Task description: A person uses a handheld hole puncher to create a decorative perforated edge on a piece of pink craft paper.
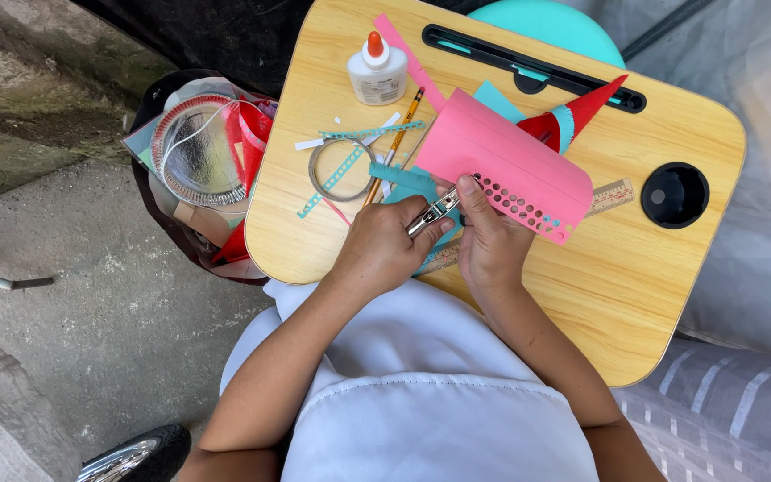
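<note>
The left hand [377, 250] has its grip closed around a metal hole punch [433, 214], biting the edge of a folded pink paper [501, 161]; the right hand [488, 241] pinches that paper, thumb on top, above the wooden lap desk [635, 277], near a glue bottle [377, 70] and pencil [394, 147]

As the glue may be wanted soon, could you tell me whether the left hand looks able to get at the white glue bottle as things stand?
Probably not at once: the left hand is closed on the metal hole punch. The glue bottle stands upright at the far edge of the wooden lap desk, with only a pencil and paper scraps between.
</note>
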